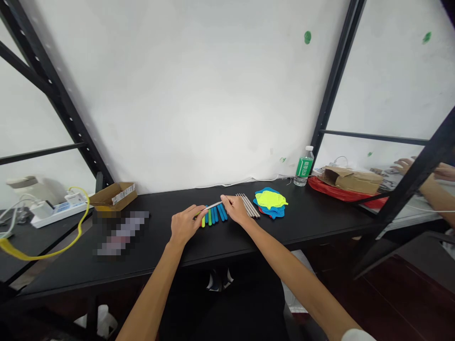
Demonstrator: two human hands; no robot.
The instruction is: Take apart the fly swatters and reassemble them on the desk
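Note:
Between my two hands a slim silver metal rod (213, 205) is held level, just above the black desk. My left hand (185, 223) is closed on its left end, where a bit of yellow-green shows by the fingers. My right hand (235, 208) grips the other end, thumb laid along it. Under the rod, several blue and green handles (215, 214) lie in a row. Right of my right hand is a row of silver rods (251, 207). Beyond them sits a pile of leaf-shaped mesh fly swatter heads (270, 199), yellow-green on top, blue and red beneath.
On the left stand an open cardboard box (115, 196), a white power strip (59, 215) and a yellow cable (82, 222). A water bottle (304, 166) is at the back right. Past the black frame post (334, 71), another person's hand (403, 165) shows near a cardboard box (351, 180).

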